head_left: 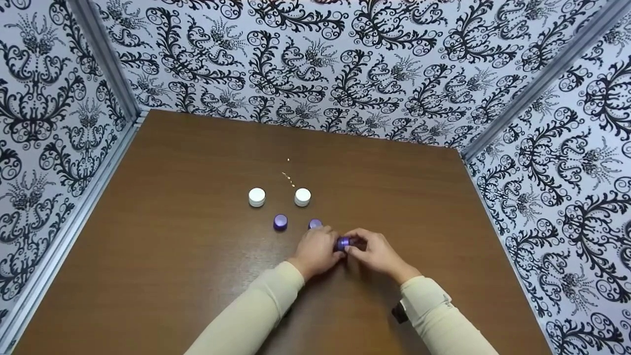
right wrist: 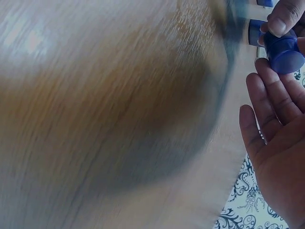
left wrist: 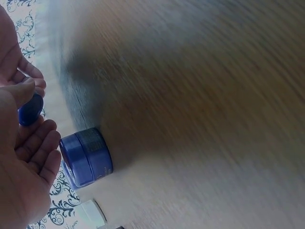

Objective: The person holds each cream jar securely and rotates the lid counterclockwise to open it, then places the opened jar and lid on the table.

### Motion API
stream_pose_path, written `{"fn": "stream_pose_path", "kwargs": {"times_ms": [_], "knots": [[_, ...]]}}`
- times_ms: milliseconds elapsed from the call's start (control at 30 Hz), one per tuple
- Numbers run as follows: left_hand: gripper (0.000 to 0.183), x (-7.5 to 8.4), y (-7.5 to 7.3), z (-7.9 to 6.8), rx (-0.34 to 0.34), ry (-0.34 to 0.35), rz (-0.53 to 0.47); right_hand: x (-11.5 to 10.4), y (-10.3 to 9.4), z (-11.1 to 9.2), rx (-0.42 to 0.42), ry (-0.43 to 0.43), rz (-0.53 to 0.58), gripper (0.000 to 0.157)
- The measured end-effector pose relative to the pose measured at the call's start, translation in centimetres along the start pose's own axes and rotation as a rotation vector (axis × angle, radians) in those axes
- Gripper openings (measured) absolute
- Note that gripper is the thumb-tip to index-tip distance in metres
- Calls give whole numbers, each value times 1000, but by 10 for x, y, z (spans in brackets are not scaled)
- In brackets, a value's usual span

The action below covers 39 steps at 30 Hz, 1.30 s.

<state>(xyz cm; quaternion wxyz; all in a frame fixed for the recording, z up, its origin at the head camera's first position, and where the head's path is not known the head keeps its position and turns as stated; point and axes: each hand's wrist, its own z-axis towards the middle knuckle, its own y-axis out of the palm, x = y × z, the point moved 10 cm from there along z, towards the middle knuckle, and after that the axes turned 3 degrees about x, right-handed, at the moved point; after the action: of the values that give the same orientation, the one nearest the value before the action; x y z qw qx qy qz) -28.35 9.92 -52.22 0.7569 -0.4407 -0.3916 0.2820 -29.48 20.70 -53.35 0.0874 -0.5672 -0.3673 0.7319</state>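
Note:
Both hands meet over the table at a small purple jar [head_left: 343, 242], tipped on its side. My left hand [head_left: 318, 249] grips one end of it. At the other end, the thumb and fingers of my right hand [head_left: 377, 251] hold it. The right wrist view shows the held jar [right wrist: 286, 56] near the right hand's fingertips, with the left thumb pressed on its side. Just past the left hand stands a purple jar [head_left: 315, 224], partly hidden by the fingers. Another purple jar [head_left: 280, 222] stands to its left.
Two white jars [head_left: 257, 197] [head_left: 302, 197] stand farther back on the brown table [head_left: 197, 276]. Small pale specks [head_left: 288, 177] mark the tabletop behind them. Patterned walls [head_left: 296, 64] with metal corner posts enclose the table at the back and sides.

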Motion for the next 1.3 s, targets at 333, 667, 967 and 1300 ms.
{"fn": "stream_pose_path", "kwargs": {"times_ms": [333,667,967,1300], "knots": [[34,1,0,0,13,13,8,0,-1,0,4,-6,13,29],[32,-1,0,-1,37,11,-14,-3,-2,0,1,0,2,31],[32,0,0,-1,35,16,-9,-3,0,-1,-3,-21,41,27],[31,0,-1,-1,37,15,-13,-2,0,0,-6,8,2,23]]}}
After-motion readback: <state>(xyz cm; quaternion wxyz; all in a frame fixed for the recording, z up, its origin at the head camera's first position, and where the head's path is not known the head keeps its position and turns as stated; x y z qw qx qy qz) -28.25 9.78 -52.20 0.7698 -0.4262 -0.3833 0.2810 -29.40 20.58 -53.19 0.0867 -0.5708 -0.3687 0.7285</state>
